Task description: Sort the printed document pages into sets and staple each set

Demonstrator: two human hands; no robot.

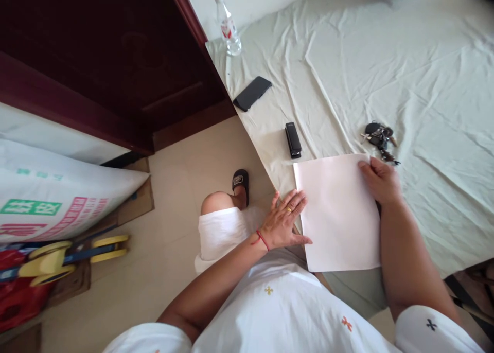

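Observation:
A stack of white paper (pixel 337 216), its several sheets showing at the left edge, lies near the front edge of the cloth-covered table. My left hand (pixel 286 216) rests at that left edge, fingers spread, with the fingertips and thumb touching the paper. At the upper right corner, my right hand (pixel 382 180) grips the stack, thumb on top and the other fingers curled at the side, partly hidden. A black stapler (pixel 293 140) lies just beyond the paper's upper left corner. Close to my right hand is a bunch of keys (pixel 380 137).
A black phone (pixel 252 93) and a clear plastic bottle (pixel 228 26) stand along the table's left side. Wrinkled pale cloth (pixel 436 95) covers the table. On the floor at left are a large white sack (pixel 57 188) and a yellow-and-blue wheeled object (pixel 62 260).

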